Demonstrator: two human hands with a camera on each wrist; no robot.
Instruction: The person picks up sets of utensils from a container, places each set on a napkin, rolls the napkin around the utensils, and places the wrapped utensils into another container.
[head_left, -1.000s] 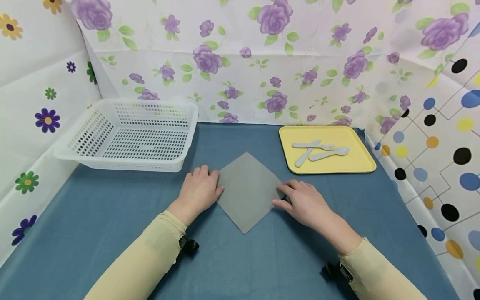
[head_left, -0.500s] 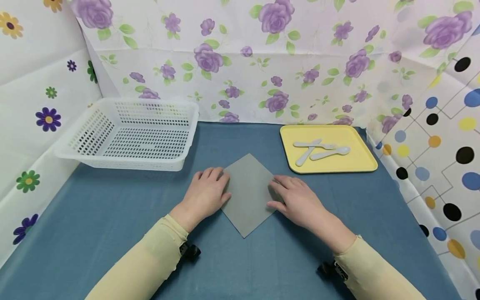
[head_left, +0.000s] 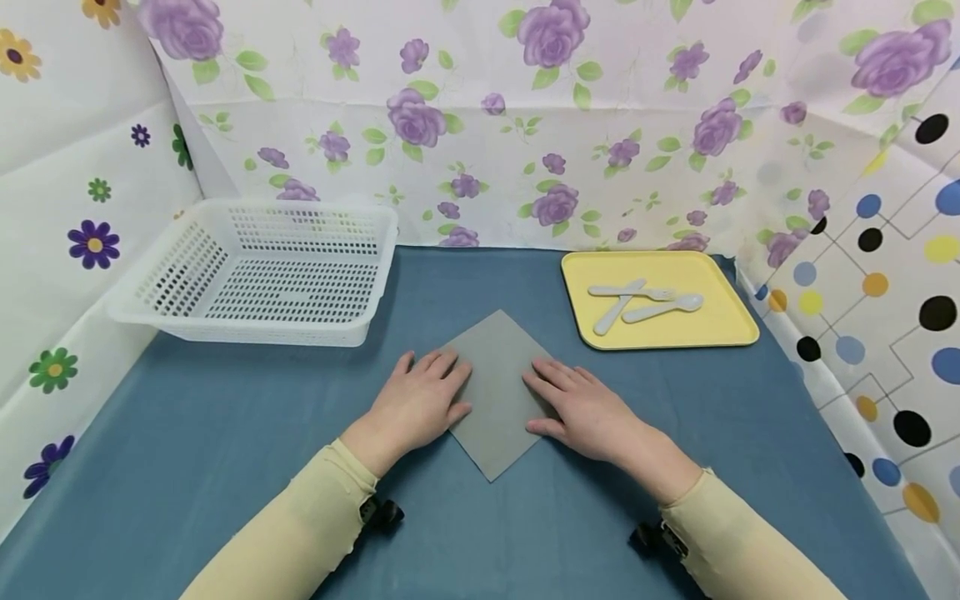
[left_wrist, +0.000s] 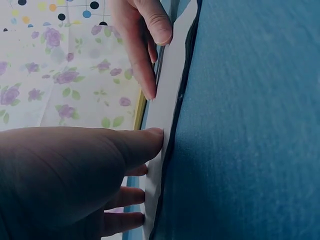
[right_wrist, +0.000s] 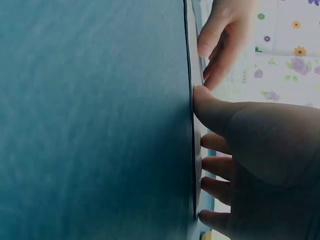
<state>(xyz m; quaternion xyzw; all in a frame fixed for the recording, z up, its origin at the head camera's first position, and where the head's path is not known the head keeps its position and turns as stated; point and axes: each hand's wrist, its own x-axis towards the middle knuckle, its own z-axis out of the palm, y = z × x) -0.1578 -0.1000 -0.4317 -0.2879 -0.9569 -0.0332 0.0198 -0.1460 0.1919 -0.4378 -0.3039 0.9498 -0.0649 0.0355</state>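
A grey square sheet lies flat on the blue cloth, turned with one corner toward me. From the wrist views its edge looks thin and layered; whether it is cloth or paper I cannot tell. My left hand rests on its left corner, fingers extended and thumb apart. On the right corner rests my right hand, fingers spread and fairly straight. In the right wrist view, the thumb and fingertips touch the sheet along its edge. Both side corners are hidden under the hands.
A white perforated plastic basket stands at the back left. The yellow tray at the back right bears a fork, a spoon and a third piece of cutlery. Patterned sheets border the blue-covered table.
Both hands have slid inward over the grey sheet from its side corners. The right fingers have straightened onto it. The sheet has shifted slightly toward me.
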